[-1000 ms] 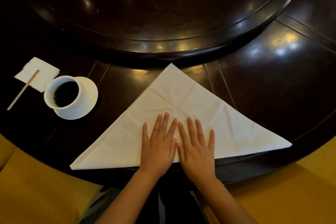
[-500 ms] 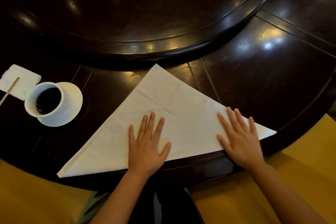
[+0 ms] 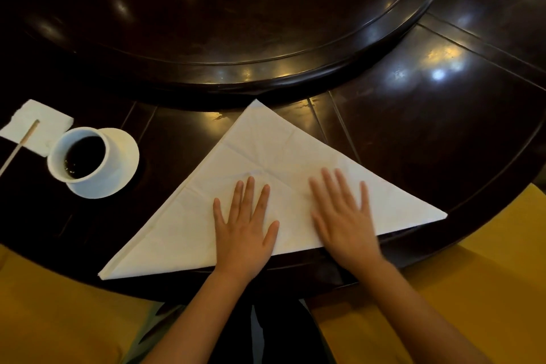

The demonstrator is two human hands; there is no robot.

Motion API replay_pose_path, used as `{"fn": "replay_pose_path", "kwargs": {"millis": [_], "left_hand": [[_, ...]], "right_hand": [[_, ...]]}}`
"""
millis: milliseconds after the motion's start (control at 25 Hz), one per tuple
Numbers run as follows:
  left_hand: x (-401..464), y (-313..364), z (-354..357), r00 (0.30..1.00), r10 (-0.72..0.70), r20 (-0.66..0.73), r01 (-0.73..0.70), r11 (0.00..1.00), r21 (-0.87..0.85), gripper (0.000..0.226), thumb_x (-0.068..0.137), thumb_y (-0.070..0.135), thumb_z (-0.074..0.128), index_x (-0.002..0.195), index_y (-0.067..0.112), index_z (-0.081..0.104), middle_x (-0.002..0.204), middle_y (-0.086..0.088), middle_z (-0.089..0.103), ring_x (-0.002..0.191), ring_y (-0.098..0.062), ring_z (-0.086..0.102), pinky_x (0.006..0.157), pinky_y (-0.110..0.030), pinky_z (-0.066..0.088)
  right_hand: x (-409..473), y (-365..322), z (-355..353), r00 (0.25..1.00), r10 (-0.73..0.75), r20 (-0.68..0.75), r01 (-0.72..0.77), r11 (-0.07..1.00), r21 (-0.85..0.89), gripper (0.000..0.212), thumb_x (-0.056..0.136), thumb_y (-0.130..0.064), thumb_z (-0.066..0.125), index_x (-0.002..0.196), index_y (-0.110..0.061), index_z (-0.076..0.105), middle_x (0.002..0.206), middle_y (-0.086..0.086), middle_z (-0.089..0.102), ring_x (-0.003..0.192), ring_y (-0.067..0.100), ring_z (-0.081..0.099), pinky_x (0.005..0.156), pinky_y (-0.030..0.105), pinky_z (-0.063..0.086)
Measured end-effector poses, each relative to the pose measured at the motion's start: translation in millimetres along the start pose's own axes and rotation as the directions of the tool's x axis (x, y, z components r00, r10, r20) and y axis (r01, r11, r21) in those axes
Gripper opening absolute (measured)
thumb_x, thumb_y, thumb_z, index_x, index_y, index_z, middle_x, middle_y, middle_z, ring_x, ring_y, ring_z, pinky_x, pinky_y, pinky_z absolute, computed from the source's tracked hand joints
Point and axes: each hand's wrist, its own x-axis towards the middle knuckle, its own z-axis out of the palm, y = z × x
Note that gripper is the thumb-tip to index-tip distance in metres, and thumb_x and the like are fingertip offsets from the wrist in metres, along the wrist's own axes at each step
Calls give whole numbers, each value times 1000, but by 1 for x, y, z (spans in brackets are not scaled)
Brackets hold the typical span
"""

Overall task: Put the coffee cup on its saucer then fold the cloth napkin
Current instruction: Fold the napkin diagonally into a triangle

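Note:
A white cloth napkin point(image 3: 283, 168) lies folded into a large triangle on the dark table, its long edge along the near rim. My left hand point(image 3: 245, 227) rests flat on its lower middle, fingers spread. My right hand point(image 3: 342, 216) lies flat on the napkin just right of it, slightly blurred. At the left a white coffee cup point(image 3: 81, 156) holding dark coffee stands on its white saucer point(image 3: 124, 162).
A small white paper napkin point(image 3: 44, 124) with a wooden stir stick point(image 3: 20, 148) on it lies left of the cup. A raised round turntable point(image 3: 236, 38) fills the far table. Yellow seat cushions point(image 3: 59, 313) flank my lap.
My right hand slid out toward the napkin's right corner, then came back toward the middle. My left hand stayed pressed flat on the napkin.

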Motion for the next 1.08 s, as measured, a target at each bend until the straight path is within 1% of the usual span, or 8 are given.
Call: {"fn": "replay_pose_path", "kwargs": {"millis": [80, 240, 400, 520, 720, 880, 960, 1080], "left_hand": [[-1, 4, 0, 1000, -26, -3, 26, 1000, -1, 70, 91, 49, 30, 146, 25, -6, 157, -8, 0, 143, -26, -3, 110, -58, 5], [-4, -12, -4, 999, 31, 12, -31, 1000, 4, 63, 91, 48, 21, 147, 26, 2, 157, -7, 9, 143, -24, 2, 111, -55, 9], [-19, -68, -5, 999, -43, -6, 42, 998, -54, 63, 90, 46, 25, 148, 26, 9, 157, -5, 9, 144, -22, 5, 112, -52, 8], [-35, -115, -2, 999, -35, -12, 34, 998, -54, 62, 92, 43, 24, 148, 26, 6, 157, -3, 8, 144, -18, 4, 113, -48, 9], [-61, -167, -7, 997, -78, 16, 78, 997, 13, 61, 95, 48, 8, 148, 16, 8, 156, -6, 16, 143, -19, 10, 113, -43, 7], [-46, -126, -14, 964, -236, -120, 227, 970, -86, 65, 93, 47, 20, 146, 10, 15, 153, -7, 15, 142, -20, 11, 112, -50, 4], [-19, -75, -15, 973, -197, -121, 177, 971, -159, 67, 91, 45, 26, 147, 12, 12, 153, -8, 14, 142, -21, 10, 113, -51, 3], [4, -23, -7, 993, -107, -46, 106, 994, -28, 69, 92, 53, 21, 147, 19, -2, 156, -9, 8, 143, -25, 3, 111, -54, 1]], "right_hand": [[11, -32, 11, 997, -60, 49, 58, 998, 37, 56, 95, -43, 18, 148, -26, 10, 156, 2, 3, 144, 22, -2, 114, 53, -2], [15, -33, 20, 997, -58, 58, 57, 998, 7, 58, 94, -46, 16, 148, -28, 4, 157, 2, 0, 144, 20, -5, 114, 51, 0], [16, -32, 23, 995, -73, 67, 72, 997, 8, 60, 94, -50, 16, 148, -29, 0, 158, 1, -3, 143, 19, -8, 114, 51, -2], [15, -31, 24, 995, -74, 65, 74, 997, 4, 61, 93, -49, 19, 148, -27, 1, 158, 1, -2, 144, 20, -7, 114, 53, 0], [16, -32, 22, 994, -78, 77, 77, 997, 14, 63, 93, -50, 20, 148, -27, 2, 158, 3, -1, 144, 21, -7, 114, 55, 2], [22, -43, 18, 989, -126, 78, 124, 992, 25, 64, 93, -53, 18, 148, -26, 2, 158, 3, -3, 143, 23, -8, 114, 53, -6], [44, -52, 17, 970, -227, 90, 227, 974, 4, 61, 94, -50, 17, 148, -27, 0, 158, 3, -1, 143, 23, -8, 114, 51, -8], [102, -54, 14, 939, -310, 150, 315, 949, -16, 55, 97, -47, 12, 145, -30, -6, 157, 2, -4, 142, 21, -13, 114, 49, -10]]}}
